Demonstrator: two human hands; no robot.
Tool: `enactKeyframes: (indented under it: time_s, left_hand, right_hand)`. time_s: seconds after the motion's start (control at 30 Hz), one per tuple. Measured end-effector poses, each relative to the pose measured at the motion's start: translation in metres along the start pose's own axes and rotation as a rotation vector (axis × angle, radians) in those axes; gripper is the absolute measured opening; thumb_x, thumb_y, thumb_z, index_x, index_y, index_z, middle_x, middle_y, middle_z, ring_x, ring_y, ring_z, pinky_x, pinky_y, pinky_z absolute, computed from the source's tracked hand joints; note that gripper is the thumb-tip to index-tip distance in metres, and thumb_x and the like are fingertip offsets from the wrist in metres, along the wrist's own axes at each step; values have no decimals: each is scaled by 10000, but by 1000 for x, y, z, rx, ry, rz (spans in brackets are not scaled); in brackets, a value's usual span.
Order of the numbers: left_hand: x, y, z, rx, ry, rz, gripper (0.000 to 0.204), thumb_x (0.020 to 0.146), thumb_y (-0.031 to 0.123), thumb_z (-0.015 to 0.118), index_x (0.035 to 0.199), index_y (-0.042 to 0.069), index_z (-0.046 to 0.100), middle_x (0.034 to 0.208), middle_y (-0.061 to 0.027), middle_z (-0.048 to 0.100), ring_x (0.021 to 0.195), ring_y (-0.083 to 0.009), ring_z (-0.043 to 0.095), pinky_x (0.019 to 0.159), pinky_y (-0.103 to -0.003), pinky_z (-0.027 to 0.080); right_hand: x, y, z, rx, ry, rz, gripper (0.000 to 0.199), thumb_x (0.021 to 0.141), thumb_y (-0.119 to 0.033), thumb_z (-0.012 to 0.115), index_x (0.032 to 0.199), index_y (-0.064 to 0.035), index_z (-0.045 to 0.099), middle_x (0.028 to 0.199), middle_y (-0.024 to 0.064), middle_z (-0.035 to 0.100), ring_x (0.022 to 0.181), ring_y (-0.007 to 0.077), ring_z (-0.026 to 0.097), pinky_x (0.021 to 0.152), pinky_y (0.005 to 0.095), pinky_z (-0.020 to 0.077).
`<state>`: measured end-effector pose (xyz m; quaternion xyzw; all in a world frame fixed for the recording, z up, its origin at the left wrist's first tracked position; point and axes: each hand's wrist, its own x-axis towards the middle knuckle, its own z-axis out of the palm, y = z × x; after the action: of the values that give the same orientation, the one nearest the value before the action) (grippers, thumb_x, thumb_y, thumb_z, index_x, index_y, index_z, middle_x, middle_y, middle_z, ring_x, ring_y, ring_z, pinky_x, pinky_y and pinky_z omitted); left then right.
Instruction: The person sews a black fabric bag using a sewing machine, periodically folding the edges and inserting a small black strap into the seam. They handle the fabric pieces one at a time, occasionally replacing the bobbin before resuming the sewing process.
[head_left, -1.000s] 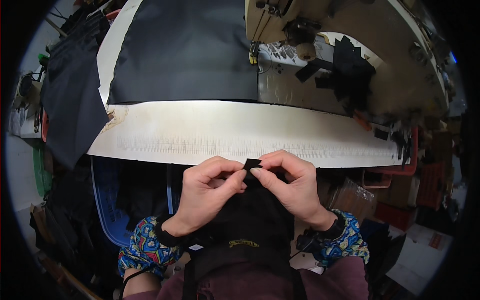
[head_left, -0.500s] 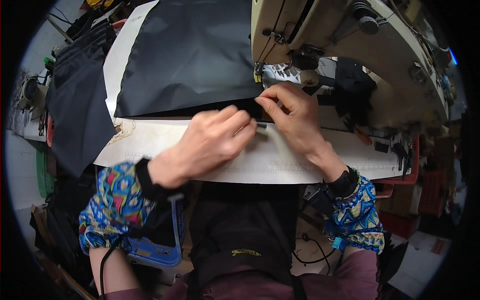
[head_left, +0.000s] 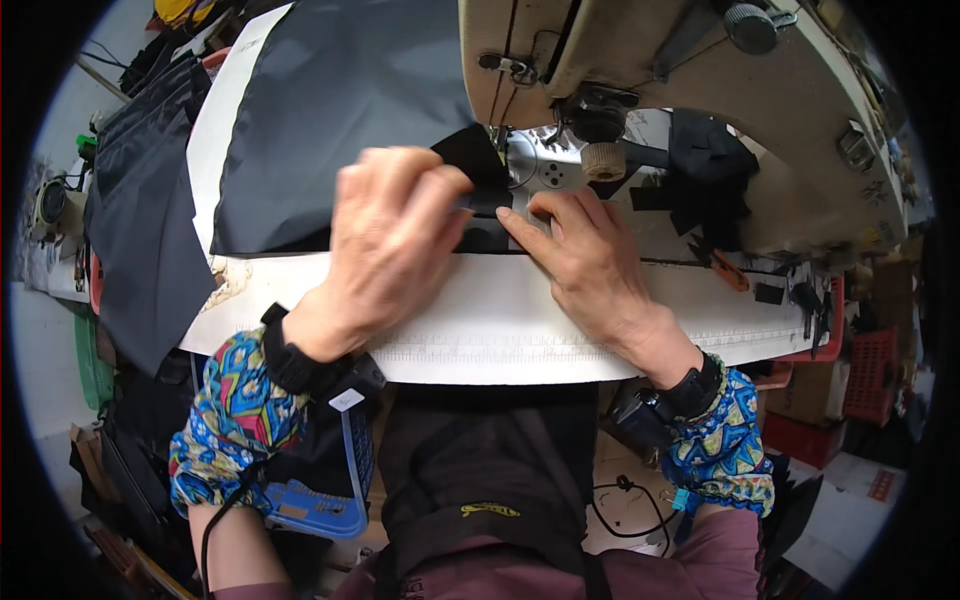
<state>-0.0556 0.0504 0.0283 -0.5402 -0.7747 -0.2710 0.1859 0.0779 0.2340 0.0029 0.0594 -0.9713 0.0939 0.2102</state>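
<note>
A large dark grey fabric panel [head_left: 330,110] lies left of the sewing machine [head_left: 690,95], its near edge along the white table edge. My left hand [head_left: 390,240], smeared by motion, is closed at the panel's near right corner, where a black flap [head_left: 472,158] stands folded up; its fingertips are partly hidden. Just right of it, a short black strip [head_left: 488,235] lies in front of the needle plate [head_left: 553,172]. My right hand [head_left: 590,260] rests on the machine bed, one digit stretched to the strip's right edge, the others bent and apart from it.
A printed ruler scale [head_left: 500,352] runs along the white table's front edge. At the right lie orange-handled snips [head_left: 730,270] and black scraps [head_left: 712,165]. More dark fabric [head_left: 150,220] hangs at the left. A blue basket [head_left: 320,510] stands below.
My left hand has moved up and left to the fabric's corner, and a black flap is now raised there. My right hand's pinch has loosened, and it sits slightly lower.
</note>
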Motion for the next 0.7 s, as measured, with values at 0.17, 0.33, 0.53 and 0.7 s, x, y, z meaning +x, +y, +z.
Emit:
enactKeyframes:
  time_s: [0.17,0.33,0.53,0.7]
  left_hand:
    - [-6,-20,5,-149,-45,10,378,756,-66,703,1127,2,677,1252,-149,640,1210,-352,580,1032,-437,468]
    - [-7,-17,13,-223,-218,276,300,771,-60,676,1068,-33,713,1170,-166,703,1186,-325,640,1062,-436,498]
    - [2,-27,22,-193,-193,303,255,784,-10,700,1037,-36,723,1163,-168,708,1143,-313,661,1009,-414,532]
    - [12,-42,31,-235,-178,277,253,799,2,698,1048,-34,726,1155,-173,710,1150,-307,660,984,-393,545]
  right_hand:
    - [2,4,0,24,-11,11,399,770,-23,611,1150,-93,709,1089,73,582,1037,248,561,864,389,487]
    - [3,9,-4,64,-46,19,441,734,26,618,1154,-78,702,1101,83,585,1047,267,559,877,398,488]
    - [-49,27,-40,-2,336,173,439,681,81,552,1040,-67,757,1079,125,682,1018,325,635,938,425,492]
    - [-128,93,-75,-689,710,598,371,875,135,503,1132,-25,717,1209,132,615,1118,308,578,915,418,479]
